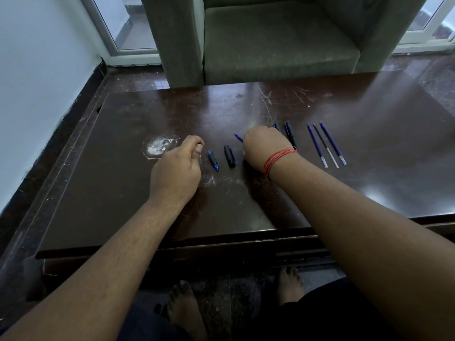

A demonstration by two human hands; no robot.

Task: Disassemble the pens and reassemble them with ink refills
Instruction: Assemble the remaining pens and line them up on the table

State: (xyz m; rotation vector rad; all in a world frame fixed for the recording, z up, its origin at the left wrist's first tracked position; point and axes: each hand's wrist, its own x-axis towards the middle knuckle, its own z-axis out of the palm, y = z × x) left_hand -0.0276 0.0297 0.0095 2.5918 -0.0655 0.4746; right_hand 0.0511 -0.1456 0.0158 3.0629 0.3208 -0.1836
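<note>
From my seat, the job looks partly underway. On the dark brown scratched wooden table (320,183) one pen already lies in pieces: a short blue-tipped dark front section (213,160) and, just beside it on its right, a stubby black cap-like rear barrel (229,156). Well to the right, three slim blue and dark ink refills with clear ends (326,145) lie in a neat row, apart from each other and untouched. Between that row and my right hand (262,148), two dark assembled pens with blue ends (290,132) sit side by side, so I judge at least two more pens are left to open, and no reassembly has been done that I can see.

The right hand is curled over a thin blue piece (238,137) whose pointed tip pokes out at its far-left side (probably the refill pulled from the opened pen, though I can only see the tip); it appears to be grasping it. A red thread band (277,160) wraps that wrist.

My left hand (178,163) is closed loosely with the thumb pressed to the fingers near a white worn patch (158,146); whether it pinches some small part I cannot tell. The nearer pen of the pair is half hidden behind the right hand.
</note>
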